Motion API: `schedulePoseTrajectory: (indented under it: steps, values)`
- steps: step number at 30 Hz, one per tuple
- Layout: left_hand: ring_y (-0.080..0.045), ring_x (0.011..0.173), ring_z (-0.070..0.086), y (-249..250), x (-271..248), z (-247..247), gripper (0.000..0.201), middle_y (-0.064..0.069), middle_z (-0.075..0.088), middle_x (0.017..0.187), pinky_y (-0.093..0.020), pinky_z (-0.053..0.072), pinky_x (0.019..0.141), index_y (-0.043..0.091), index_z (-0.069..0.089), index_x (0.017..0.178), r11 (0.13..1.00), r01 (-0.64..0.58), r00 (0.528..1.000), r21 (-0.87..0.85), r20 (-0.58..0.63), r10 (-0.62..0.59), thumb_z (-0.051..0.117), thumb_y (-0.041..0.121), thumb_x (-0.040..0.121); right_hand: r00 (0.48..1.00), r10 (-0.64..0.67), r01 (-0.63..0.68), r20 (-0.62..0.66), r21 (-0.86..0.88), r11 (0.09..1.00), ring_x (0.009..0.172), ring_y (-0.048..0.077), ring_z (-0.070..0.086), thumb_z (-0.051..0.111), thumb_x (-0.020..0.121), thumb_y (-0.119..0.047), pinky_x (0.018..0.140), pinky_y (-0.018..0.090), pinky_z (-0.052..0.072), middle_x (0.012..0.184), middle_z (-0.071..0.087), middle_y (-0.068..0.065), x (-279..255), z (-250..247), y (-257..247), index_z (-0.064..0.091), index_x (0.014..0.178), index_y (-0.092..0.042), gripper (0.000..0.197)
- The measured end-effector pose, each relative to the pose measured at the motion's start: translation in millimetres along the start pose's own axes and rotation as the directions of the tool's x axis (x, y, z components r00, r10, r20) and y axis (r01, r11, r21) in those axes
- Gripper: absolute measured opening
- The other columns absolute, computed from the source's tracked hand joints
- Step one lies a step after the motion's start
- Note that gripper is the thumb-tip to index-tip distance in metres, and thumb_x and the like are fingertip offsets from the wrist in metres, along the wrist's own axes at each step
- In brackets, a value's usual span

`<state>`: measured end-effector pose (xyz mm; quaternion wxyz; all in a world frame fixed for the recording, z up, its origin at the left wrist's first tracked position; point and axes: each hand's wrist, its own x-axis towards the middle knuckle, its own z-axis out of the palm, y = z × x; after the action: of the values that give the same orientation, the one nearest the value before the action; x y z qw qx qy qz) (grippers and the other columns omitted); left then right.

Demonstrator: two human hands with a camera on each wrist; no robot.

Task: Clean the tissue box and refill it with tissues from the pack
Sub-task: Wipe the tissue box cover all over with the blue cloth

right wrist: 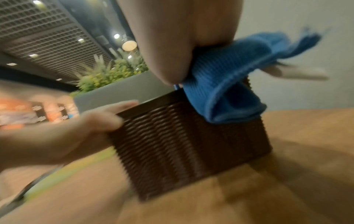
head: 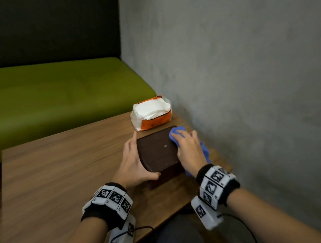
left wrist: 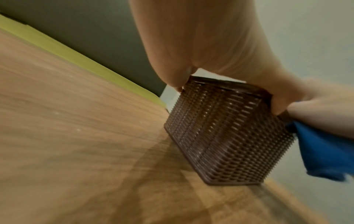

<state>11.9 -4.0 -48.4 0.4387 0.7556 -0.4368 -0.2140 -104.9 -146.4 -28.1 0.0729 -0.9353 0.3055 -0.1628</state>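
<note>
A dark brown woven tissue box (head: 156, 151) stands on the wooden table (head: 59, 180) close to the wall. My left hand (head: 135, 159) grips its left side, thumb wrapped round the near corner, as the left wrist view shows on the box (left wrist: 220, 133). My right hand (head: 187, 148) holds a blue cloth (head: 175, 131) down on the right part of the lid. In the right wrist view the cloth (right wrist: 229, 78) drapes over the box's (right wrist: 172, 144) top edge, pinched under the thumb. An opened orange and white tissue pack (head: 150, 112) lies just beyond the box.
The grey wall (head: 252, 63) runs along the table's right edge, close to my right hand. A green bench seat (head: 45, 98) stands behind the table. The table's near edge is at my wrists, with my lap below it.
</note>
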Motion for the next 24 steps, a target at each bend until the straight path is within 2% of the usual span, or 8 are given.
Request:
schedulePoseTrajectory:
  steps: [4,8,11,13,15,18,20,24]
  values:
    - [-0.019,0.139,0.017,1,-2,2,0.147,-0.01,0.016,0.148,-0.021,0.017,0.107,0.013,-0.018,0.145,1.0,0.006,1.0,-0.03,-0.006,-0.006,0.068,0.05,0.033,0.961,-0.25,0.242,0.117,0.077,0.967,0.107,0.03,0.043,0.044,0.086,0.006,0.098,0.038,0.039,0.137,0.051,0.009,-29,-11,-29,0.049,0.131,-0.01,0.047]
    - [-0.023,0.134,0.024,2,-3,-2,0.147,-0.01,0.021,0.143,-0.029,0.024,0.103,0.02,-0.021,0.144,0.999,0.025,1.0,-0.028,0.012,-0.025,0.07,0.051,0.033,0.834,-0.492,0.45,0.251,0.207,0.869,0.108,0.025,0.04,0.049,0.088,0.0,0.095,0.025,0.028,0.137,0.051,0.004,-29,-17,-46,0.056,0.124,-0.011,0.039]
    - [-0.024,0.133,0.026,2,-5,-3,0.148,-0.01,0.024,0.139,-0.034,0.027,0.108,0.02,-0.02,0.145,1.0,0.028,1.0,-0.008,0.009,-0.028,0.07,0.054,0.031,0.774,-0.571,0.516,0.274,0.25,0.819,0.104,0.021,0.041,0.048,0.086,0.002,0.092,0.02,0.028,0.134,0.055,0.002,-39,-24,-26,0.058,0.122,-0.014,0.04]
    - [-0.025,0.134,0.025,1,-4,-3,0.149,-0.011,0.025,0.139,-0.037,0.025,0.111,0.018,-0.018,0.145,1.0,0.026,1.0,0.017,-0.01,-0.025,0.069,0.056,0.031,0.782,-0.58,0.542,0.229,0.212,0.813,0.1,0.017,0.041,0.043,0.083,0.002,0.091,0.019,0.031,0.13,0.058,0.001,-42,-30,-1,0.056,0.124,-0.018,0.047]
    - [-0.024,0.135,0.024,0,-3,-6,0.148,-0.009,0.023,0.14,-0.037,0.024,0.113,0.019,-0.017,0.146,0.999,0.034,0.999,0.032,-0.014,-0.034,0.068,0.057,0.031,0.853,-0.51,0.496,0.11,0.131,0.858,0.097,0.018,0.041,0.044,0.076,0.008,0.091,0.022,0.034,0.123,0.061,0.006,-36,-27,34,0.054,0.122,-0.02,0.055]
    - [-0.021,0.136,0.022,-3,-3,-13,0.145,-0.004,0.019,0.143,-0.037,0.025,0.114,0.023,-0.017,0.145,0.998,0.04,0.999,0.043,0.011,-0.041,0.069,0.057,0.034,0.982,-0.174,0.183,-0.077,0.15,0.971,0.102,0.031,0.051,0.048,0.074,0.012,0.094,0.03,0.036,0.118,0.062,0.016,-11,-18,72,0.059,0.12,-0.013,0.053]
    - [-0.021,0.136,0.021,-7,-4,-17,0.143,-0.002,0.016,0.144,-0.038,0.026,0.115,0.024,-0.016,0.145,0.998,0.041,0.999,0.042,0.022,-0.042,0.07,0.056,0.035,0.998,0.032,-0.019,-0.059,0.196,0.98,0.111,0.036,0.049,0.05,0.085,0.009,0.099,0.032,0.034,0.123,0.057,0.018,6,-9,79,0.059,0.122,-0.007,0.041]
    - [-0.02,0.139,0.019,-10,-4,-23,0.144,0.002,0.006,0.15,-0.035,0.024,0.115,0.027,-0.017,0.145,0.999,0.053,0.997,-0.005,0.055,-0.053,0.076,0.056,0.038,0.971,0.175,-0.199,0.16,0.144,0.969,0.12,0.034,0.044,0.047,0.096,-0.015,0.104,0.037,0.031,0.129,0.052,0.018,18,23,85,0.057,0.123,-0.007,0.03]
